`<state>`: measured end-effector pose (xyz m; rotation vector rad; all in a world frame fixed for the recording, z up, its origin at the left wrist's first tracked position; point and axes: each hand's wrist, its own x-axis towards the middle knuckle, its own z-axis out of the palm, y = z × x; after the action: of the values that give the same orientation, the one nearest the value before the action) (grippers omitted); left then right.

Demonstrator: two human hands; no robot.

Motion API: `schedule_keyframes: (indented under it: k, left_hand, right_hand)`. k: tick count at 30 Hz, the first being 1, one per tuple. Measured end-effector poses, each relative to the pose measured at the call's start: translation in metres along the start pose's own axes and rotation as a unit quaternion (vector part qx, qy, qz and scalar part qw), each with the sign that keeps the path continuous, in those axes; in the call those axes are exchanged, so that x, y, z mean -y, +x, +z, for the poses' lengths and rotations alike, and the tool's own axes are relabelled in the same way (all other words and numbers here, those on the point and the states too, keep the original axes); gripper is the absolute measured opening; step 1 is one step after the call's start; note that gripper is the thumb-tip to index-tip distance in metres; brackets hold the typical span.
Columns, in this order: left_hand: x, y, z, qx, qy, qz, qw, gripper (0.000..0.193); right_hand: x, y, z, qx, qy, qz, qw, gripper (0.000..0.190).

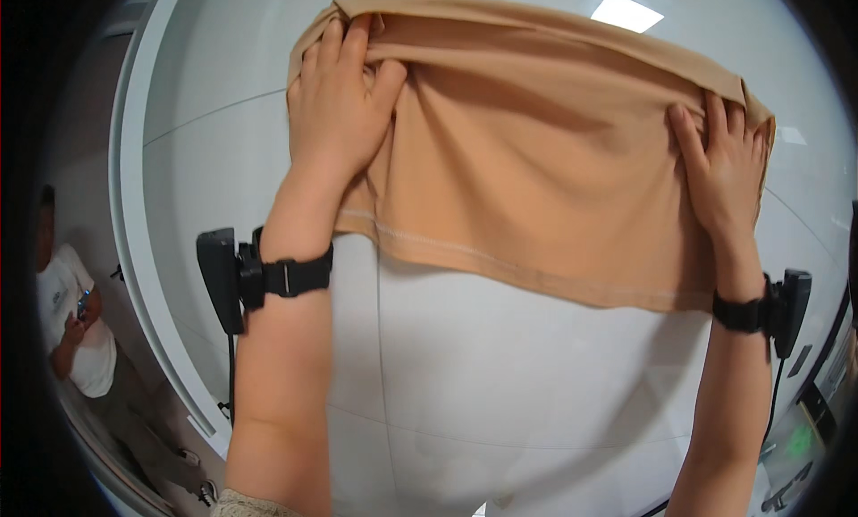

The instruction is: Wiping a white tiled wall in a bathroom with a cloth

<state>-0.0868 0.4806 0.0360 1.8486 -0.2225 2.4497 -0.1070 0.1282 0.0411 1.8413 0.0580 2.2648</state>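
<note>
A tan cloth garment (536, 162) with a stitched lower hem spreads between my two hands, its upper edge folded over. At its upper left, my left hand (342, 101) has the fingertips tucked under the folded edge, with the thumb on the front of the cloth. My right hand (724, 155) is at the upper right of the garment, fingertips likewise under the fold and the thumb against the fabric. Soft creases run down from both hands. Each wrist wears a black strap with a black device, the left one (285, 276) and the right one (751, 312).
Behind and below the cloth lies a glossy white panelled surface (523, 369) with thin seams and a pale raised frame (127, 182) along its left. Beyond that frame a person (77, 316) in a white shirt stands holding a small object. Dark items sit at the lower right.
</note>
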Motion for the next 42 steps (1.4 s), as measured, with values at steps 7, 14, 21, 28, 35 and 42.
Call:
schedule_keyframes:
  k: [7, 14, 21, 28, 35, 42]
  left_hand:
    - [-0.027, 0.019, -0.012, 0.037, 0.036, -0.031, 0.998, 0.056]
    - [-0.057, 0.018, -0.006, 0.058, 0.049, -0.038, 0.996, 0.059]
    - [-0.104, -0.007, -0.005, 0.110, -0.025, 0.030, 0.993, 0.060]
    - [-0.163, -0.085, -0.035, 0.139, -0.129, 0.103, 0.977, 0.046]
    - [-0.170, -0.204, -0.089, 0.397, -0.271, 0.207, 0.852, 0.043]
    - [-0.155, -0.211, -0.084, 0.333, -0.275, 0.305, 0.849, 0.056]
  right_hand:
    - [-0.018, 0.035, 0.020, -0.056, 0.023, -0.012, 0.998, 0.058]
    - [-0.064, 0.046, 0.033, -0.050, -0.236, -0.267, 0.933, 0.039]
    - [-0.050, 0.023, 0.032, -0.009, -0.203, -0.301, 0.932, 0.037]
    - [0.034, -0.065, -0.044, 0.097, 0.086, -0.161, 0.978, 0.035]
    - [0.024, -0.188, -0.088, 0.298, 0.217, -0.277, 0.887, 0.029]
    - [-0.055, -0.200, -0.071, 0.256, 0.249, -0.349, 0.866, 0.034]
